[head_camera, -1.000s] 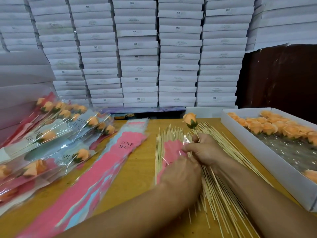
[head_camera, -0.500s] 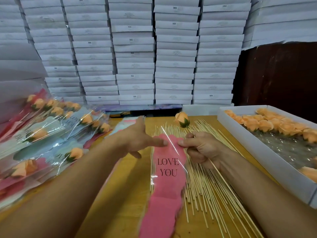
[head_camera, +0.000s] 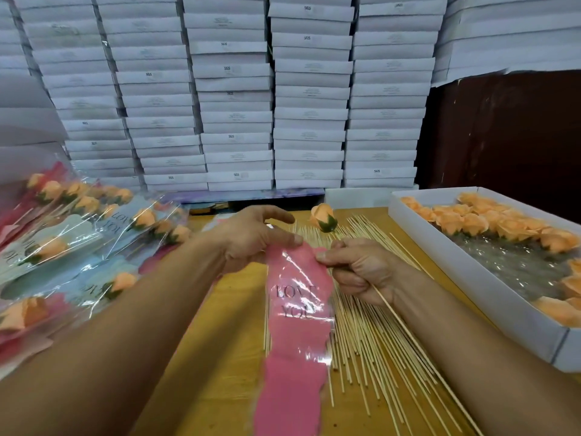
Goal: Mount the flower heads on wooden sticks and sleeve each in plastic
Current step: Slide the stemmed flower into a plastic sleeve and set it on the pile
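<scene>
**Item: pink sleeve being opened at its mouth, mounted flower in hand**

Near edge of the surface: the tail of the pink plastic sleeve lies here, running away from the viewer up the middle of the wood. "LOVE YOU" is printed partway along it.

Loose wooden sticks: spread flat just right of the sleeve, some passing under it, fanning toward the far edge.

Left hand: forearm comes in low from the near left corner, wrist level. Thumb and forefinger pinch the far end of the sleeve, lifting one clear layer; the other fingers arch loosely above.

Right hand: clenched round one stick, whose free end trails back along the forearm. Its forefinger tip touches the sleeve's right rim. The stick's far end carries an orange flower head, raised beyond both hands.

Handling advice: the film likely clings, so part the two layers fully before feeding anything in. Lead with the bare stick end, keep the mouth spread by the left pinch, and draw the sleeve up until the bloom sits inside without crushing petals.

Left edge: finished sleeved flowers, piled overlapping.

Right edge: white tray holding unmounted flower heads.

Beyond the far edge: stacked white boxes.
</scene>
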